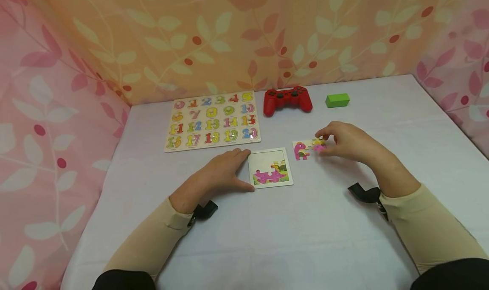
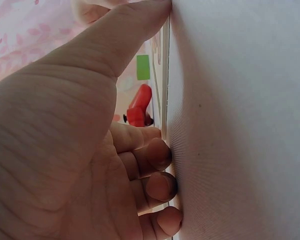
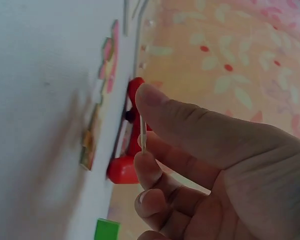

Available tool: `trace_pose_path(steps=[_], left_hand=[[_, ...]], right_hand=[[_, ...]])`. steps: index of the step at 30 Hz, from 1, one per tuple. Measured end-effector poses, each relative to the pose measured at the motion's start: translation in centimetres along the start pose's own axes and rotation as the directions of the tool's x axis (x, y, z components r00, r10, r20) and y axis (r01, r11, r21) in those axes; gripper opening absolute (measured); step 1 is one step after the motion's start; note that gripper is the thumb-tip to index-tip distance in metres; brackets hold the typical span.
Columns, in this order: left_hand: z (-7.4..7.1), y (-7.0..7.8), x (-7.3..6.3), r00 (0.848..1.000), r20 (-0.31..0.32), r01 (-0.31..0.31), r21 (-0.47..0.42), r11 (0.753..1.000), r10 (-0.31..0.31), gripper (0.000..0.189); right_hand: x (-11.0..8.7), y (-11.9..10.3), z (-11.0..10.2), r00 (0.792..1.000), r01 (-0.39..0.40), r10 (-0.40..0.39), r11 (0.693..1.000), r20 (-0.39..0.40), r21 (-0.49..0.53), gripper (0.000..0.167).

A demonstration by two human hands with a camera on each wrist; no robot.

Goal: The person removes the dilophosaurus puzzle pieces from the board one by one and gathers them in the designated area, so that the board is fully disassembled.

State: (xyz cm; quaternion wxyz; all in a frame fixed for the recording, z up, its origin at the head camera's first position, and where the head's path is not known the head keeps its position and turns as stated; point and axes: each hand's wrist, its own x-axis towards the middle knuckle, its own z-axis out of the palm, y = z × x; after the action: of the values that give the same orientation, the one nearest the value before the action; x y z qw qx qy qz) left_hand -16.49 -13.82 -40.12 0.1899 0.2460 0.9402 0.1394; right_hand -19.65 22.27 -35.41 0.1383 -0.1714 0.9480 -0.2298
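A small jigsaw tray (image 1: 261, 153) with a white rim lies flat, its lower part filled with pink and green picture pieces (image 1: 269, 176). My left hand (image 1: 219, 173) spans the tray's left side, thumb at the near corner and extended fingers at the far one. Right of the tray, my right hand (image 1: 345, 145) pinches a thin puzzle piece (image 3: 143, 135) between thumb and fingertips, seen edge-on in the right wrist view. Below and beside these fingers, loose puzzle pieces (image 1: 301, 150) with a pink dinosaur lie on the cloth. The held piece's picture is hidden in the wrist view.
A wooden number board (image 1: 203, 140) lies behind the tray to the left. A red game controller (image 1: 287, 98) and a green block (image 1: 338, 100) stand at the back. Floral cloth (image 1: 244, 35) walls enclose the white-covered table (image 1: 237, 235) at the back and sides.
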Motion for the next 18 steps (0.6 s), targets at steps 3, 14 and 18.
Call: trace_pose_path(steps=[3,14,18], left_hand=[[0.0,0.0,0.0,1.0,0.0,-0.001,-0.004,1.0,0.001,0.113],[0.2,-0.1,0.2,1.0,-0.016,-0.024,0.015,1.0,0.024,0.113],[0.1,-0.1,0.1,1.0,-0.015,-0.023,0.014,1.0,0.023,0.112]], right_hand=[[0.5,0.2,0.7,0.999,0.0,0.0,1.0,0.036,-0.007,0.052],[1.1,0.3,2.2,0.998,0.005,-0.006,1.0,0.062,0.012,0.047],[1.2,0.3,2.4,0.998,0.021,-0.022,1.0,0.058,0.012,0.045]])
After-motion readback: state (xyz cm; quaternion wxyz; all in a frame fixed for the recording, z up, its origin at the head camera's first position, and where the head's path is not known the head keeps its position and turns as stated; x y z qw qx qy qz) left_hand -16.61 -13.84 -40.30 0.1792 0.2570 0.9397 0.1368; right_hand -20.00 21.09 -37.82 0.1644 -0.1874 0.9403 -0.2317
